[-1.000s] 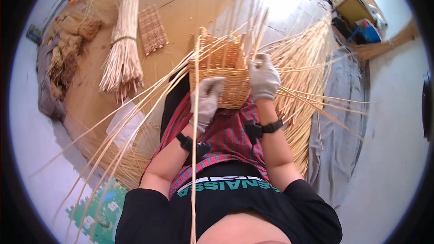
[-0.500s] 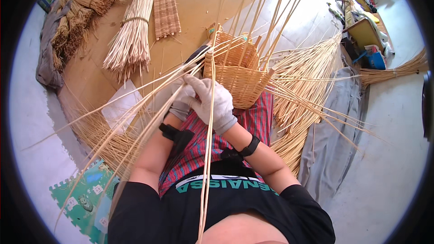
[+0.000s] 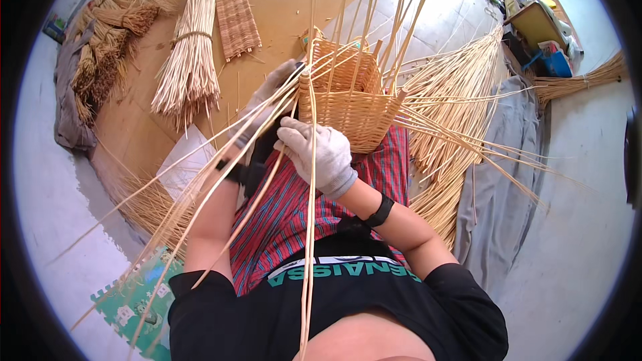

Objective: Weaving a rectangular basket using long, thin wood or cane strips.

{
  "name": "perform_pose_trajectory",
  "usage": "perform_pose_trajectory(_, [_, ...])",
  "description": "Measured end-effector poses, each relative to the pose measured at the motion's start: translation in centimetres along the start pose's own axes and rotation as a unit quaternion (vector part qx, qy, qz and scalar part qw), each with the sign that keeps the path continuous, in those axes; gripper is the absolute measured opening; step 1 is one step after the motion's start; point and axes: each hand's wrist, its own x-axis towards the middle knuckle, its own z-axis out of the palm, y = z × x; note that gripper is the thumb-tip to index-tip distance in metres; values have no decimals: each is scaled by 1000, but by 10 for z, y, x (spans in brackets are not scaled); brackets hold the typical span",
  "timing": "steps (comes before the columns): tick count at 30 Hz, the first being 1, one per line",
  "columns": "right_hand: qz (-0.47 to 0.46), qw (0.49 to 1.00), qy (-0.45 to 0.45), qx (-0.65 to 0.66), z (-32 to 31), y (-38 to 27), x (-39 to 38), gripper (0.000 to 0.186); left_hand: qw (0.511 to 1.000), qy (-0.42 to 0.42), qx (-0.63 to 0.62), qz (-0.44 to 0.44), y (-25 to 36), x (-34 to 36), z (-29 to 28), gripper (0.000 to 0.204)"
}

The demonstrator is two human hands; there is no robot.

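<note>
Gloved hands are working at the left side of the basket [image 3: 353, 119], as the head view, the only one supplied, is showing. The right hand [image 3: 317, 150] is curling its fingers tightly, apparently pinching a loose strand [image 3: 253, 205] near the basket's left corner. The left hand [image 3: 264, 97] is lying partly behind a fan of strands [image 3: 284, 93] and is appearing blurred; whether it is holding anything, I cannot tell. The basket is resting over the striped cloth [image 3: 391, 174] on the person's lap, its upright canes [image 3: 367, 13] spreading toward the top of the view.

Concerns, by judgement: several strands are crossing at that corner, so the fingers could be catching the wrong one or tangling neighbours. The pinched strand is bending at the fingers; a sharp pull while it is dry could be cracking it. Long strands [image 3: 310, 227] are hanging over the lap and shirt beside the right forearm, where a wrist strap [image 3: 380, 210] could be snagging them. No firm support is showing beneath the basket, so uneven pulling could be tipping it. On the right, a loose pile [image 3: 448, 107] is lying near the basket's projecting ends, which could be catching in it.
</note>
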Motion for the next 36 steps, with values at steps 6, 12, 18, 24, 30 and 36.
perform_pose_trajectory(6, [81, 956, 141, 244, -18, 41, -22, 10, 951, -127, 280, -29, 17, 44, 11, 73])
perform_pose_trajectory(12, [433, 722, 275, 465, -25, 112, -33, 16, 970, 15, 231, 67, -20, 35, 23, 54])
perform_pose_trajectory(18, [87, 945, 230, 215, -20, 80, 68, 39, 967, 104, 210, 101, -47, 38, 26, 47])
perform_pose_trajectory(24, [102, 855, 258, 438, -13, 109, 74, 62, 950, 197, 196, 145, -55, 34, 41, 37])
perform_pose_trajectory(30, [185, 859, 295, 376, -8, 58, -9, 27, 940, 246, 173, 161, -61, 36, 53, 57])
perform_pose_trajectory(36, [347, 751, 332, 453, -36, 67, 2, 12, 890, 333, 284, 128, -50, -7, 95, 40])
